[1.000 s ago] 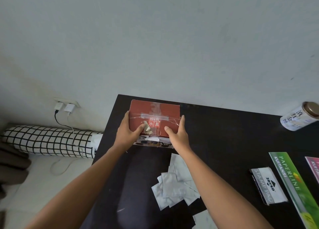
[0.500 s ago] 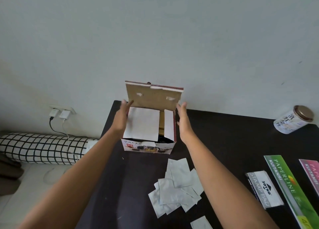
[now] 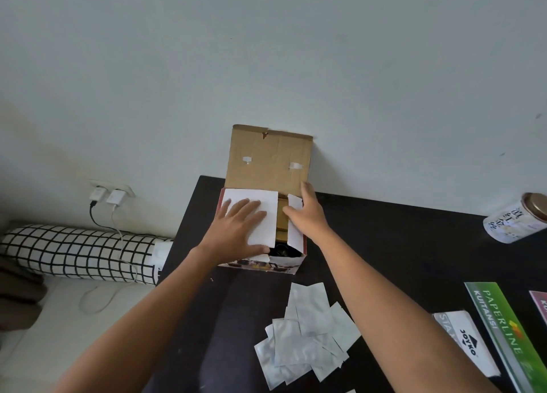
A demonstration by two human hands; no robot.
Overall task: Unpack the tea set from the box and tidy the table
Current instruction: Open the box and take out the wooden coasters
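Note:
The tea set box [image 3: 260, 266] stands at the back left corner of the black table [image 3: 399, 253]. Its brown lid [image 3: 268, 158] is folded up against the wall. My left hand [image 3: 236, 229] lies flat, fingers spread, on the white left inner flap [image 3: 265, 215]. My right hand [image 3: 307, 215] rests on the narrow white right flap [image 3: 294, 229], thumb at the gap between the flaps. In that gap, dark contents [image 3: 281, 249] show, too hidden to identify.
Several silver foil sachets [image 3: 307, 336] lie in a pile in front of the box. At the right are a stamp pad box [image 3: 464, 345], a green receipt book [image 3: 506, 333], a pink book edge [image 3: 540, 303] and a tin can [image 3: 518, 218]. A checked bolster [image 3: 80, 253] lies on the floor left.
The box was closed and held by both hands; its lid has swung up against the wall. Both hands then moved from the box sides onto the white inner flaps.

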